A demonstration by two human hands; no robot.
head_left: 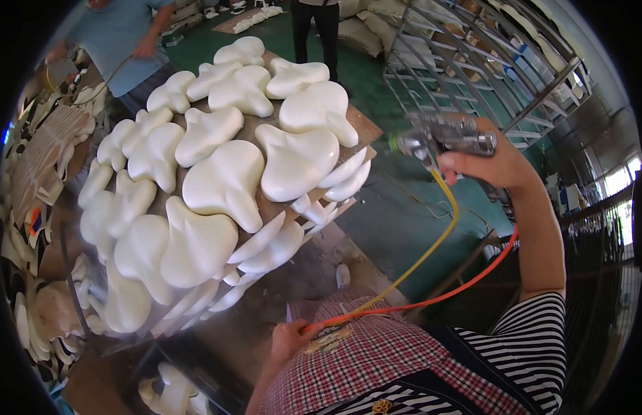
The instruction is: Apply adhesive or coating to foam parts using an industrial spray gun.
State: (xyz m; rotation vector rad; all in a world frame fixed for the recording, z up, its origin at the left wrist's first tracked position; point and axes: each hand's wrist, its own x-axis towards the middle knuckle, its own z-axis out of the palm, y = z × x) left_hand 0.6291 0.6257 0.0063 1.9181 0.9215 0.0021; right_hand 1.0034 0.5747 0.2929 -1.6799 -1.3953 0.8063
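My right hand (483, 162) is wrapped round the grip of a metal spray gun (431, 137), raised to the right of a board stack. The gun's nozzle end faces left, toward glossy white saddle-shaped pieces (224, 185) spread over the top board. A yellow hose (454, 214) runs down from the gun's front, and an orange hose (466, 282) comes off the bottom of its grip. Low in front of my apron, my left hand (287, 340) is closed on the orange hose; whether the yellow one is also in it, I cannot tell.
More white pieces (272, 245) sit on lower boards of the stack. A metal rack (466, 72) stands at the far right. Two people are beyond the stack, one in a blue shirt (130, 59). Heaped dark and pale pieces (51, 166) lie along the left.
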